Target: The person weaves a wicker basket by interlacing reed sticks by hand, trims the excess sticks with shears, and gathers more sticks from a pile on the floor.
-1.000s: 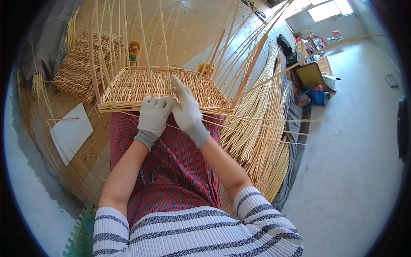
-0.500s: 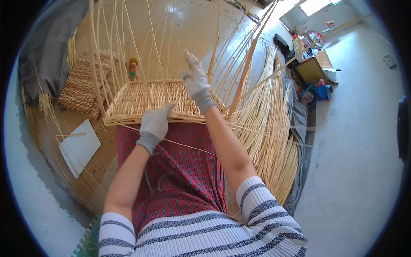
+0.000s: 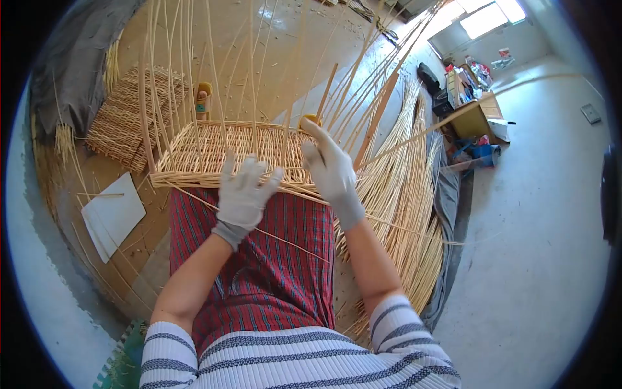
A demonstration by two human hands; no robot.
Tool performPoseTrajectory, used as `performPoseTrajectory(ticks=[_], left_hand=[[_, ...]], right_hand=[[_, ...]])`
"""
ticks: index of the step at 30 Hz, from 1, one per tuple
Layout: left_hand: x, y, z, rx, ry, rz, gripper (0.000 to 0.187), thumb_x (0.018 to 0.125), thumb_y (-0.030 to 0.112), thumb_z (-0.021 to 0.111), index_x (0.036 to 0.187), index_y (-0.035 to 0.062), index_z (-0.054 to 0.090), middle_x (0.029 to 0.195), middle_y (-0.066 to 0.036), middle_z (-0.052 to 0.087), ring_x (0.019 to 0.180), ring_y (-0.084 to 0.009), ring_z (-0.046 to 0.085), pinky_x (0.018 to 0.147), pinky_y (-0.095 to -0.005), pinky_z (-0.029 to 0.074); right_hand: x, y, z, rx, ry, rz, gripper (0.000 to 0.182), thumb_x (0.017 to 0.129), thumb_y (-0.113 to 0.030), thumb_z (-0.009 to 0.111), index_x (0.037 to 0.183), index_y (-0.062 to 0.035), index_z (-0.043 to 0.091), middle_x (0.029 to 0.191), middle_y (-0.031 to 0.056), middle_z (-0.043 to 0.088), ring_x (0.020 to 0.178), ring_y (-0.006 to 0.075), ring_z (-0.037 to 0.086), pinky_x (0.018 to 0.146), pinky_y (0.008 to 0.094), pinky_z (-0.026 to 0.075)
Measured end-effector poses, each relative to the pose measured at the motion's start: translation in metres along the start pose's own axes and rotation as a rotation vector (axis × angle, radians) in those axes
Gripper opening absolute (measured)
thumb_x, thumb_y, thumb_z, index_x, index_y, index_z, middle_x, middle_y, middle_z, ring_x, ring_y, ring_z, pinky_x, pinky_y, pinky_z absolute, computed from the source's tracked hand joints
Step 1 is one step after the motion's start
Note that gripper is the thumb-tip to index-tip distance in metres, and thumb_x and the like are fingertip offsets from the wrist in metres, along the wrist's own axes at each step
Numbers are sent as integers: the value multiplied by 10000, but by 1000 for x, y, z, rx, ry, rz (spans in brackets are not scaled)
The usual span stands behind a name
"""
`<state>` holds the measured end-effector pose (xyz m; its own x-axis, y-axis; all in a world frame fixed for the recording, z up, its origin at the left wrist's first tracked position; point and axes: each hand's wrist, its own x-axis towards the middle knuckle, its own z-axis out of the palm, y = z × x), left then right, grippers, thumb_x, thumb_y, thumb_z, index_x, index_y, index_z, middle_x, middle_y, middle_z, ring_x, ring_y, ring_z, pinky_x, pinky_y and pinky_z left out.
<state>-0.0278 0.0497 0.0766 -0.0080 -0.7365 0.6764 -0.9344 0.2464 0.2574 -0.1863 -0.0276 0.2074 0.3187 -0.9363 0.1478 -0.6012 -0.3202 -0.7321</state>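
Wicker basket base (image 3: 233,152) rests on the lap against the knees, uprights fanned upward for weaving. Left hand (image 3: 243,194) spread flat on its near rim, pinning it; right hand (image 3: 332,170) open beside the weave, holding nothing visible. Loose willow rods (image 3: 402,194) lie alongside, right.

I observed the gloved left hand (image 3: 243,194) spread, fingers apart, at the near rim of the rectangular pale wicker basket base (image 3: 220,148); the gloved right hand (image 3: 332,170) rested beside it, fingers extended.
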Motion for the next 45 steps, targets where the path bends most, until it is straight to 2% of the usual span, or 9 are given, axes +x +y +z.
performPoseTrajectory(ticks=[7,11,15,19,23,27,35,41,45], left_hand=[[-16,10,39,36,-333,50,407,896,162,555,1301,158,605,1172,-59,657,1119,-237,620,995,-442,423],[-8,10,26,48,-395,60,382,881,153,574,1259,144,628,1138,-50,664,1084,-233,630,952,-426,433],[-7,9,24,7,-402,57,374,877,140,580,1248,143,633,1132,-46,663,1062,-233,634,971,-409,419],[-11,4,31,-33,-344,101,373,880,183,617,1250,143,634,1106,-49,684,1066,-230,645,983,-398,417],[-4,2,25,-204,-266,94,387,911,263,659,1277,145,618,1021,-72,731,937,-261,683,920,-409,443],[8,21,16,-242,-331,-175,272,971,318,604,1215,203,639,880,-73,713,886,-275,682,810,-442,424],[16,23,31,-70,-437,-316,94,892,258,662,928,175,691,753,-129,680,747,-320,669,715,-456,448],[19,26,28,-152,-396,-324,158,877,288,695,996,183,706,796,-66,711,795,-269,686,753,-437,439],[9,36,12,-122,-183,-109,395,804,282,749,1188,233,669,1055,-55,687,1063,-243,649,942,-467,423]], right_hand=[[87,2,65,-451,-182,-163,314,994,-277,535,1008,-29,727,820,171,707,761,218,710,712,351,542],[46,10,56,246,-12,-271,515,995,-456,486,868,-12,713,645,120,666,620,198,679,607,351,518],[-61,49,8,485,-621,726,738,1026,-638,345,935,-3,712,737,88,707,636,167,691,532,238,505],[-100,104,18,939,-59,877,598,1051,-524,427,1094,19,674,931,170,720,753,199,707,511,254,494],[-106,114,-2,730,297,365,186,1005,-78,591,1163,7,640,980,107,721,782,181,696,686,327,574],[-3,68,-9,-116,209,-360,410,958,-31,594,1361,-6,522,1061,134,686,1299,346,563,1030,409,479],[44,16,74,-25,179,-458,624,876,4,647,1471,-123,508,1423,167,529,1350,309,486,1105,400,411],[-90,127,12,138,344,198,348,890,-84,703,1237,-89,712,1069,154,724,1044,290,687,931,349,543],[-72,64,-18,-98,183,-58,311,935,-150,671,1239,-92,703,1046,193,729,897,321,731,795,383,578]])
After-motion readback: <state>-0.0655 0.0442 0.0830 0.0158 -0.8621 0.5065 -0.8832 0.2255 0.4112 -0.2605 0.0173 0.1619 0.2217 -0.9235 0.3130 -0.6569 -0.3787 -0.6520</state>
